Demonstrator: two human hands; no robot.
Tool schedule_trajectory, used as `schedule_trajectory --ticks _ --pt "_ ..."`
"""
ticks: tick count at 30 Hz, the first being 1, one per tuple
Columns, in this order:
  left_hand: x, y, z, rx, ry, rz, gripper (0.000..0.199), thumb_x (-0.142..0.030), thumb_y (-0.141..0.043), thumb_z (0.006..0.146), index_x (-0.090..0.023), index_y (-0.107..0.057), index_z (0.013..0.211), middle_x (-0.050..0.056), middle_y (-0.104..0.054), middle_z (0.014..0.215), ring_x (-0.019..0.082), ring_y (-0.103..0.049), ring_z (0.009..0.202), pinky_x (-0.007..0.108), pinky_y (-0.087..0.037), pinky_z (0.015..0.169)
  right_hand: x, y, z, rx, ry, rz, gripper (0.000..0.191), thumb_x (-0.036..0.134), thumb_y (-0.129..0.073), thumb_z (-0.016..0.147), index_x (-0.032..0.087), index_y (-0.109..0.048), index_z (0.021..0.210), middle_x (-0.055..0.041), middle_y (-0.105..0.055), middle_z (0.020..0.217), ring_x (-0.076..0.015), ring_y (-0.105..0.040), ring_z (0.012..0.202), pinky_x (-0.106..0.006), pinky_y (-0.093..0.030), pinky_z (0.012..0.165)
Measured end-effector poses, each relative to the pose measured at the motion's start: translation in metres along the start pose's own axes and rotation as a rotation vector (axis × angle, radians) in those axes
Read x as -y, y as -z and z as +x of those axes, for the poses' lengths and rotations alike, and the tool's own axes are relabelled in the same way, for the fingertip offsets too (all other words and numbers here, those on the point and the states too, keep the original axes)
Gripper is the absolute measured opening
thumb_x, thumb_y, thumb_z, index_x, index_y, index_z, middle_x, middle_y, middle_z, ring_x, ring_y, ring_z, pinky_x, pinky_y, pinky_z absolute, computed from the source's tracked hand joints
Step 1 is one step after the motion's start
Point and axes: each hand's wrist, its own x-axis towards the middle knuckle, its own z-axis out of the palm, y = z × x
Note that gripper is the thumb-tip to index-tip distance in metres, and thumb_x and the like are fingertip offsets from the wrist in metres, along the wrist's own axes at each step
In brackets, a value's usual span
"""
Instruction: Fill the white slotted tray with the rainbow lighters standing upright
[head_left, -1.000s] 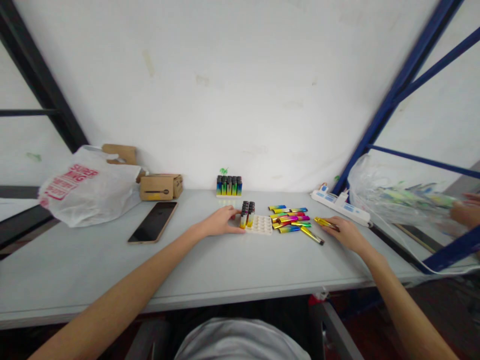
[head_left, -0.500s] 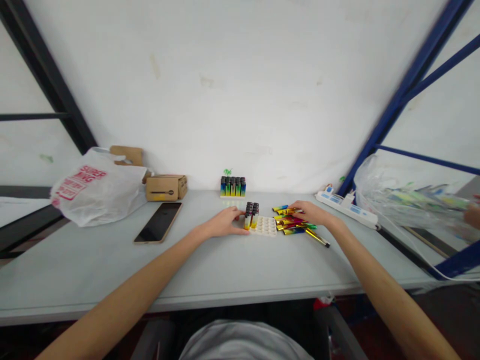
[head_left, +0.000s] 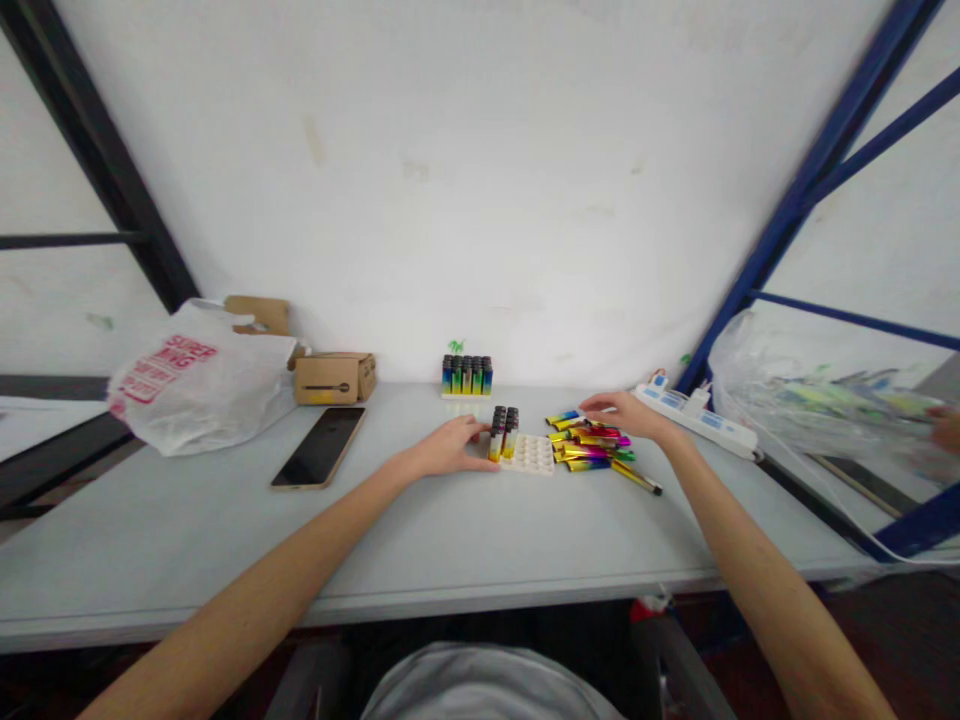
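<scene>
My left hand is curled around the left end of a white tray with rows of round holes. Its fingers sit behind several upright lighters with black tops and yellow lower bodies, and the thumb presses near the tray's front corner. To the right of the tray lies a loose pile of shiny lighters in gold, blue, magenta and green. Over the pile's far side, my right hand has thumb and fingers closed at the end of a blue and yellow lighter; the fingertips partly hide the contact.
A second tray of black-topped lighters stands against the wall. At left are a phone, a cardboard box and a white plastic bag. A power strip lies at right, beside a blue frame post.
My right hand has risen slightly and shifted right from the pile, uncovering more of the lighters. My left hand stays at the tray. The view has shifted a little.
</scene>
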Motion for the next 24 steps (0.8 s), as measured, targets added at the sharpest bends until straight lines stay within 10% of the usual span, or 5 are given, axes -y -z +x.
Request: schedule_trajectory --ticks 24 --pt "0.001 0.001 -0.001 -0.001 0.008 -0.027 0.073 -0.078 -0.078 0.077 -0.015 -0.075 0.114 0.010 -0.067 0.102 0.028 -0.065 0.091 0.036 -0.052 0.085 -0.011 -0.026 0.011 0.040 -0.001 0.089 0.044 0.043 -0.078 0.082 0.020 -0.078 0.120 -0.0070 -0.079 0.097 -0.0234 -0.072 0.085 -0.035 -0.058 0.080"
